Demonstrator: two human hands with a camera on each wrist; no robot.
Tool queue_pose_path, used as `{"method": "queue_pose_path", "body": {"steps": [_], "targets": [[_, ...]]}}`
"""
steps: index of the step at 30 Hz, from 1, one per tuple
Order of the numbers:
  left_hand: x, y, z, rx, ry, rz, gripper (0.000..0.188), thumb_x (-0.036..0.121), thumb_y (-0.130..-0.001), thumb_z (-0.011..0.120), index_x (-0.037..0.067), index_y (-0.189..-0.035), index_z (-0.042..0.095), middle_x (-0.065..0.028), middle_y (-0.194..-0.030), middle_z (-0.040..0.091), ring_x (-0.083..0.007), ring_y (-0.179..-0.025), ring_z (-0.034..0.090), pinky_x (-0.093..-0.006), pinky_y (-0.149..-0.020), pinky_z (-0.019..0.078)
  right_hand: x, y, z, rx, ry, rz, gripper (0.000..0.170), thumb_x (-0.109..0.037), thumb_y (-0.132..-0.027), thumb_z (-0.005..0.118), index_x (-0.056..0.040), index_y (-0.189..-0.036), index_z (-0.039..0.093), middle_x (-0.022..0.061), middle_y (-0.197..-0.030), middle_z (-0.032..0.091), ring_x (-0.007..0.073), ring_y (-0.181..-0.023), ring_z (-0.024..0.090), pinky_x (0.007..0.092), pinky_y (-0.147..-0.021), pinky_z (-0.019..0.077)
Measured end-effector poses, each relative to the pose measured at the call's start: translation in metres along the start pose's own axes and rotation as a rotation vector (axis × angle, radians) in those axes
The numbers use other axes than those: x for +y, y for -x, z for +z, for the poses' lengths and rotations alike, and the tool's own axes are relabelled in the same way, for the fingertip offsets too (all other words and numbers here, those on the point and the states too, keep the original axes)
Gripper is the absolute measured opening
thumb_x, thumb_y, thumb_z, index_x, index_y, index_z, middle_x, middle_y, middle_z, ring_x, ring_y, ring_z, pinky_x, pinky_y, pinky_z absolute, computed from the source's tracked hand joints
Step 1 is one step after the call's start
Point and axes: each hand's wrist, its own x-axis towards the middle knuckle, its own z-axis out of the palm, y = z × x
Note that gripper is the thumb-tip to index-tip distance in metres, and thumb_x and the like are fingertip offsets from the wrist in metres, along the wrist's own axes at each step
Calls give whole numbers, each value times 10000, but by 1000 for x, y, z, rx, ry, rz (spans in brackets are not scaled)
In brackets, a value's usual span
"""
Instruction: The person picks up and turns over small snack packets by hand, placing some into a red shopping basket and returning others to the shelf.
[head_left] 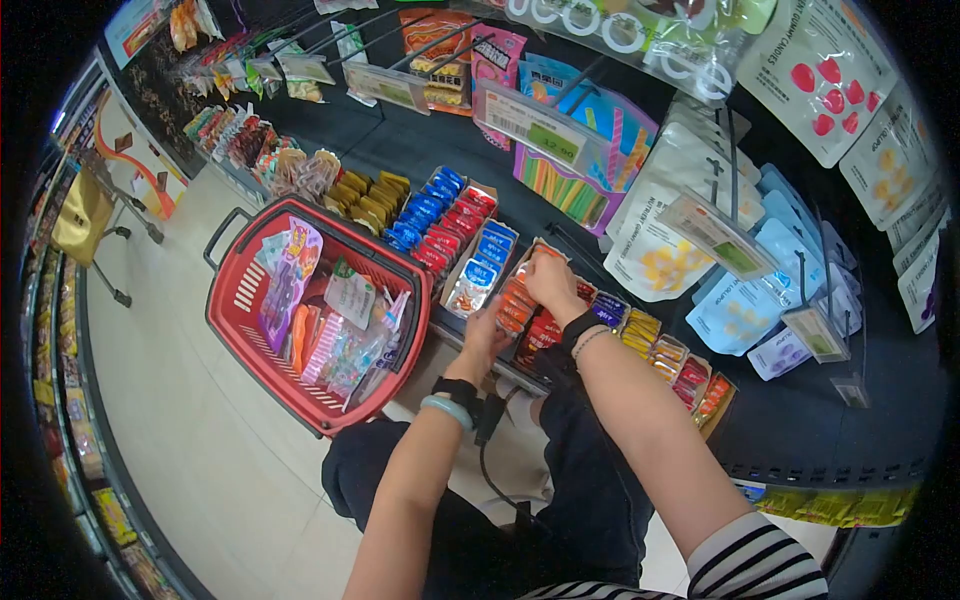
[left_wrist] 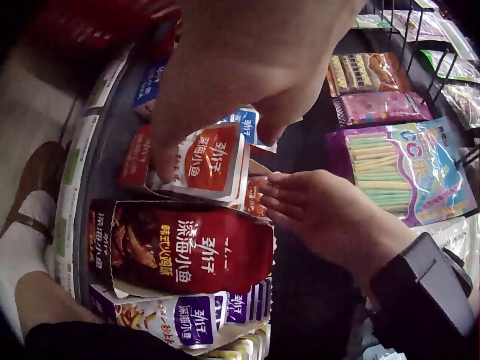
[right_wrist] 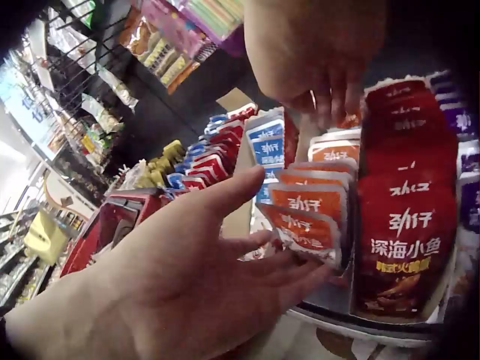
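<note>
A cardboard box on the low shelf holds a row of orange snack packets (right_wrist: 304, 202), labelled as small fish. At its front, my left hand (right_wrist: 187, 262) touches the foremost packet with fairly straight fingers, its thumb stretched along the side. In the left wrist view, the same hand (left_wrist: 247, 67) hangs over the packets and partly covers them. My right hand (left_wrist: 319, 214) reaches to the back end of the row with straight fingers; in the head view this hand (head_left: 550, 280) is farther in than the left hand (head_left: 485, 335). Dark red packets (right_wrist: 409, 217) stand beside the orange ones.
A red shopping basket (head_left: 415, 330) with bagged sweets stands on the floor at left. Blue packets (head_left: 485, 260) lie left of the orange row, purple packets (head_left: 607, 308) to the right. Hanging candy bags (head_left: 660, 235) and a price tag (head_left: 535, 130) jut out above the shelf.
</note>
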Motion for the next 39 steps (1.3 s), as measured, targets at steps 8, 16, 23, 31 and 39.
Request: {"method": "queue_pose_path", "body": {"steps": [8,16,23,31,39], "targets": [[-21,-12,9,275,-233,165,695,191,-745,695,-8,-1258,270,-125,-993,506,-176,-735,544,-295,-540,469,3,-9,26,-151,214,86,482,-175,-748,576,11,-1177,457,181,-1231,456,296,-1173,402,393,-982,264],[-16,-3,9,263,-125,142,634,160,-746,685,4,-1227,304,-114,-1006,480,-184,-751,538,-305,-546,473,-1,-21,27,-155,325,206,437,-222,-768,565,-32,-1156,501,157,-1233,432,289,-1171,385,396,-959,249],[-10,-3,5,232,-28,89,616,111,-760,658,14,-1240,285,-107,-980,487,-196,-752,542,-324,-557,473,16,-47,30,-284,257,185,344,-208,-816,513,-91,-1138,537,150,-1226,480,293,-1133,457,435,-955,306],[-28,1,0,293,-36,349,654,215,-709,731,-61,-1155,342,-100,-834,536,-158,-648,564,-285,-478,445,18,-34,3,45,-61,166,138,-136,-732,539,-106,-780,665,162,-900,628,327,-869,597,392,-770,470],[-47,-31,-13,249,-137,232,557,348,-686,746,-54,-936,453,-117,-785,572,-152,-605,576,-260,-506,494,28,-39,-2,214,108,314,153,-177,-731,574,-149,-829,688,138,-1189,515,331,-1145,431,410,-907,394]]}}
